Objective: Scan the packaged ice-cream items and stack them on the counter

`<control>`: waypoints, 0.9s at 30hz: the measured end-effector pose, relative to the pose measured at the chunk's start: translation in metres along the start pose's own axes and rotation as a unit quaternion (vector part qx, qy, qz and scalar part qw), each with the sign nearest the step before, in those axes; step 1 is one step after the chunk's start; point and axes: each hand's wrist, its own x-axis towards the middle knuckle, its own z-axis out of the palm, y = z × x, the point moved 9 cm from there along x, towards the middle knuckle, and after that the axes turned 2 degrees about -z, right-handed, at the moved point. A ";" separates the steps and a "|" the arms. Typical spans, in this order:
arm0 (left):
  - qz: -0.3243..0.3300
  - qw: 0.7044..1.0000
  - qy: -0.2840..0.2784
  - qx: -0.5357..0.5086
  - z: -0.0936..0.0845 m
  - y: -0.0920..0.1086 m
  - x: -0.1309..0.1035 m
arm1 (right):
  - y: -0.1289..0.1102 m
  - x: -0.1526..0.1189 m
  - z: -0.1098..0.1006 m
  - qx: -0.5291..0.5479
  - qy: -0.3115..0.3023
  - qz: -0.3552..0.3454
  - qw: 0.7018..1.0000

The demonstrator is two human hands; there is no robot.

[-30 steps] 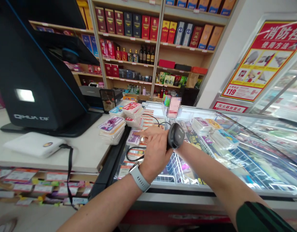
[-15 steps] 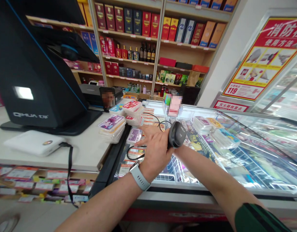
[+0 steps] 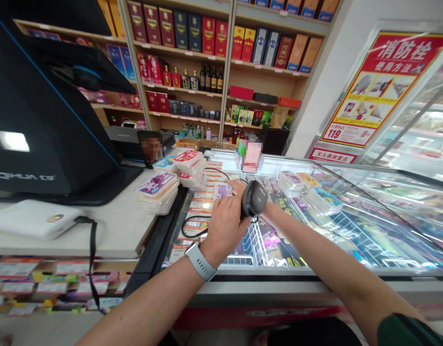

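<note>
My left hand (image 3: 224,228), with a pale watch on its wrist, is wrapped round a black round-headed device (image 3: 256,198) over the glass-topped case. Behind the device, my right hand (image 3: 238,187) reaches across from the right, partly hidden. Its fingers are closed at the right edge of a purple-and-white pack (image 3: 221,191). A black cable (image 3: 194,227) loops below the pack. To the left, a stack of purple-topped packs (image 3: 158,192) sits at the counter edge, beside red-topped packs (image 3: 188,166).
A white box (image 3: 35,219) with a black strap lies on the counter (image 3: 113,226) before a large black machine (image 3: 48,120). More packs (image 3: 322,199) rest on the glass case at the right. A blurred pink object (image 3: 252,156) stands at the back.
The purple pack has shifted right, and my right hand has drawn back with its fingers now closed at it. The view has turned slightly right.
</note>
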 end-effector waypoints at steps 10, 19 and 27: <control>-0.004 1.000 0.010 0.020 0.003 -0.006 0.003 | 0.070 -0.093 -0.091 -0.091 0.019 0.121 0.988; 0.008 1.000 0.000 0.030 0.011 -0.006 0.005 | 0.069 -0.111 -0.094 -0.127 0.012 0.105 0.986; 0.005 0.999 -0.005 0.051 0.012 -0.007 0.005 | 0.041 -0.105 -0.108 -0.136 0.126 0.099 0.978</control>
